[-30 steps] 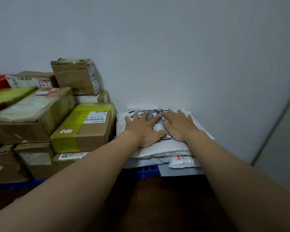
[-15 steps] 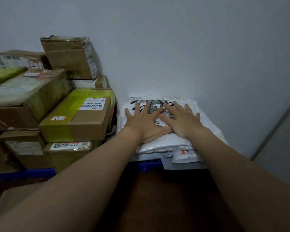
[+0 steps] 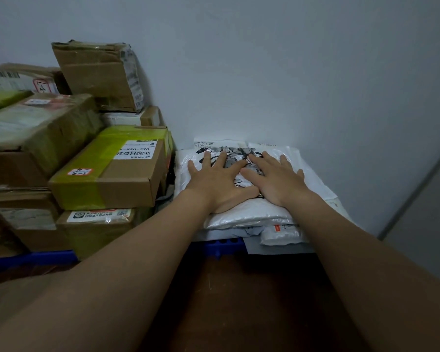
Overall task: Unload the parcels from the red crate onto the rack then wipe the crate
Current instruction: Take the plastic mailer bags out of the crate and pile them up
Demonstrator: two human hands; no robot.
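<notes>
A white plastic parcel bag (image 3: 241,214) with a black-and-white print lies on top of a small stack of white mailer bags on the blue rack shelf (image 3: 224,246), against the wall. My left hand (image 3: 220,182) and my right hand (image 3: 277,180) lie flat side by side on the top bag, fingers spread and straight, pressing on it. The red crate is out of view.
Cardboard boxes are stacked on the rack to the left; the nearest is a box with yellow-green tape (image 3: 112,168), touching the bags' left side. Another box (image 3: 102,74) stands tilted on top at the back. The grey wall closes in behind and right.
Both hands have stayed flat on the top bag, sliding slightly further onto it. The view has shifted, so the boxes and bags sit higher and closer than a second ago.
</notes>
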